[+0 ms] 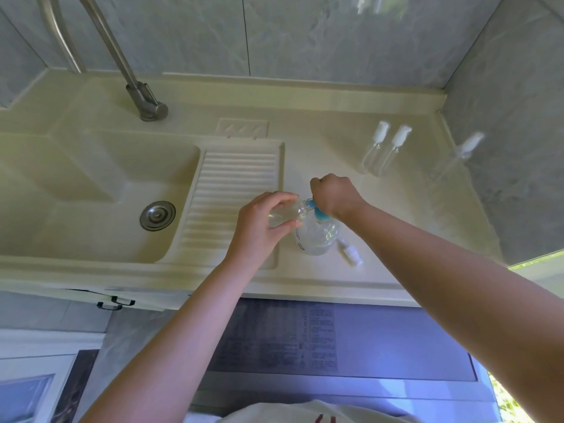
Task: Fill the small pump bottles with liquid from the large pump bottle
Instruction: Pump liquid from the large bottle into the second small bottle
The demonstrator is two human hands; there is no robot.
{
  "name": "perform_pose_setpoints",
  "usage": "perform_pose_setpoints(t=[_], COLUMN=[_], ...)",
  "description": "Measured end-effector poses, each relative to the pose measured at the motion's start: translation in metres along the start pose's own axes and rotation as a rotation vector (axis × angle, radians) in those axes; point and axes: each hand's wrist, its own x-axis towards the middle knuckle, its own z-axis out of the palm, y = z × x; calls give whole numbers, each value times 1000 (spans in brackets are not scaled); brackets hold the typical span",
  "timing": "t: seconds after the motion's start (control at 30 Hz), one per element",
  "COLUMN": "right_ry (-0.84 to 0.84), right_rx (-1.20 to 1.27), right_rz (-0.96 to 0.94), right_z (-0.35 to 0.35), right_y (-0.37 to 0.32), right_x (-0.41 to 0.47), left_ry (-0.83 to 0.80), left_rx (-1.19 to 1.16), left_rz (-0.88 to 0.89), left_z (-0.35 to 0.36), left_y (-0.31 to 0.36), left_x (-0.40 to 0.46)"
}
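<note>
My left hand (265,222) grips a small clear bottle (290,214), tilted with its open neck up against the blue pump nozzle (317,209) of the large clear pump bottle (316,236). My right hand (332,193) is curled into a fist over the blue pump head. A small white pump cap (351,251) lies on the counter just right of the large bottle. Two small capped pump bottles (383,149) stand together at the back right, and a third small bottle (460,154) stands by the right wall.
The cream counter (381,209) holds a ribbed washboard (235,190) sloping into a sink basin (91,193) with a metal drain (157,215). A steel faucet (146,99) rises at the back left. Tiled walls close the back and right side.
</note>
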Motion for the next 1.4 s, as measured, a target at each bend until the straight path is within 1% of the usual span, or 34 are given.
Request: perform_pose_setpoints(t=[0.1, 0.17, 0.23, 0.3, 0.47, 0.6, 0.7, 0.83, 1.0, 1.13, 1.3, 1.4], right_ry=[4, -9, -57, -64, 29, 13, -37, -69, -30, 0, -62, -60], right_rx=[85, 123, 120, 85, 38, 61, 78, -1, -72, -55, -35, -24], right_rz=[66, 63, 46, 23, 15, 37, 39, -6, -21, 1, -2, 21], right_z=[-2, -4, -9, -10, -3, -3, -5, -7, -5, -6, -10, -12], right_y=[0, 1, 1, 2, 1, 0, 1, 3, 1, 1, -1, -2], right_x=[-3, -2, -5, -4, -3, -6, -4, -2, -1, -4, -4, -6], left_ry=[5, 2, -1, 6, 11, 12, 8, 9, 11, 6, 10, 9], left_rx=[7, 11, 15, 16, -6, -20, -22, -18, -22, -20, -21, -25], left_rz=[4, 5, 3, 2, 0, 4, 1, 15, 16, 13, 11, 20], left_z=[1, 0, 0, 0, 2, 3, 2, 1, 0, 1, 0, 0], left_y=[0, 1, 1, 1, -1, -1, 0, 1, 2, 0, 0, 1], left_x=[0, 0, -1, 0, 0, -1, -1, 0, 1, 1, 1, 2])
